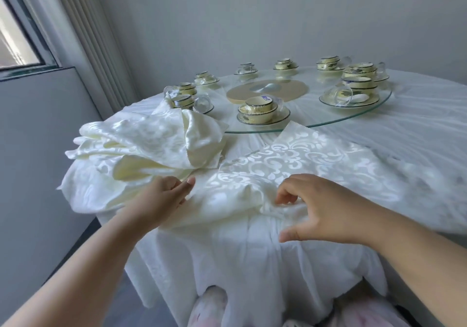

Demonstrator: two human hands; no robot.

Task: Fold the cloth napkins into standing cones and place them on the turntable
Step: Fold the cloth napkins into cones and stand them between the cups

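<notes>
I see my left hand pinching the near-left edge of the spread napkin; my right hand hovers released above its near fold. Spare napkins crowd left; the turntable rim lies just beyond.

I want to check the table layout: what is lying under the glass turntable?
Through the glass turntable a round beige base and the white tablecloth show. Whatever lies under the dish sets on it is covered.

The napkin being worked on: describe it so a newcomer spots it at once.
On the round white-clothed table, look before the glass turntable. The cream damask napkin lies spread flat between both hands, unlike the crumpled napkin pile on its left.
</notes>
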